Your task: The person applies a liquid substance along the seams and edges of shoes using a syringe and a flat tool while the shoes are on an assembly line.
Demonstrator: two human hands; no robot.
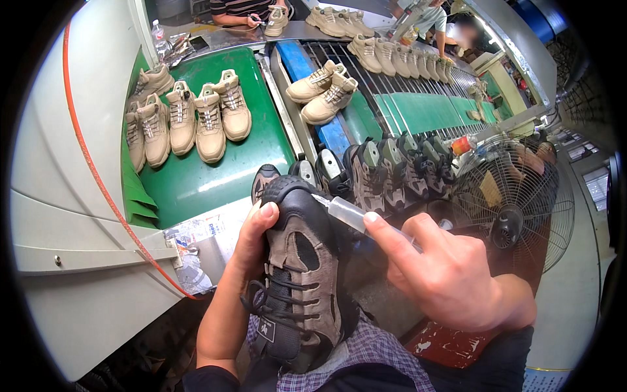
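Note:
My left hand (249, 236) is wrapped round the side of a grey-brown and black lace-up shoe (305, 258), its thumb near the black toe edge. The shoe stands toe up over my lap, with its laces toward me. In my right hand (450, 274) is a translucent syringe (347, 213), index finger stretched along its barrel. Its narrow tip touches or almost touches the seam between the toe cap and the sole. Just beyond, several dark shoes (392, 170) stand in a row; one more dark shoe (262, 181) is partly hidden behind the held one.
Several beige shoes (209, 121) stand on a green belt (189, 189) at the left. A beige pair (323, 91) and a row of beige shoes (398, 57) are on the roller conveyor. A caged fan (509, 222) stands at the right. People work at the far side.

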